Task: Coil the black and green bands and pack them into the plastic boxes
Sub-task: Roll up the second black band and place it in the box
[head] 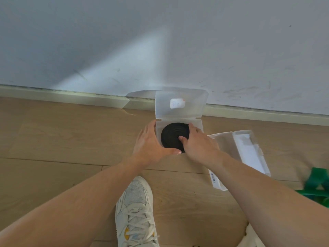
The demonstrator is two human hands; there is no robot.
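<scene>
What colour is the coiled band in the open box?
Black, seen in the head view.

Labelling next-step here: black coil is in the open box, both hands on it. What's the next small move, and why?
Probably press the coiled black band flat with the right hand, then swing the box's upright lid shut. The coil already sits inside the clear plastic box, which the left hand steadies; the loose green band still waits.
</scene>
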